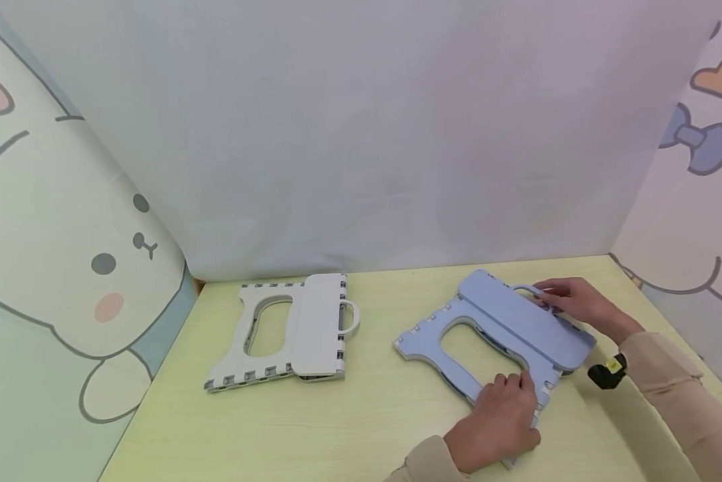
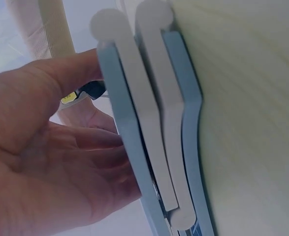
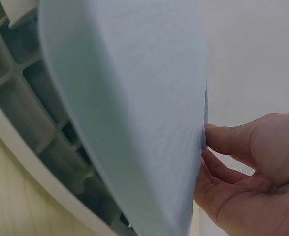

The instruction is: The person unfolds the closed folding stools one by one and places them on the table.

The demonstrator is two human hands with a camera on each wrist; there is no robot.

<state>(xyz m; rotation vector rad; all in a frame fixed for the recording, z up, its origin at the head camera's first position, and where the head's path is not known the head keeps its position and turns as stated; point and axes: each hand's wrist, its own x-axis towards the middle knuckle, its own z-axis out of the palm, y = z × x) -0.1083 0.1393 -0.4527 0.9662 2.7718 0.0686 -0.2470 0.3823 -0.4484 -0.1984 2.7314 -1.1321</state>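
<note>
A blue folding step stool [image 1: 511,314] lies folded flat at the right of the table, turned at an angle. My left hand [image 1: 499,418] grips its near leg panel, fingertips over the edge of the cutout and thumb at the outer edge. In the left wrist view that hand [image 2: 46,162] is beside the stool's layered blue and grey edge [image 2: 124,113]. My right hand [image 1: 580,304] pinches the stool's carrying handle [image 1: 520,288] at the far side. In the right wrist view, thumb and fingers of this hand [image 3: 257,167] meet behind the top panel [image 3: 144,88].
A white folding step stool [image 1: 318,328] lies folded flat on the left of the pale yellow table [image 1: 312,435], its handle pointing right. A plain pale backdrop [image 1: 385,134] stands behind the table, with cartoon-printed panels [image 1: 53,268] on both sides.
</note>
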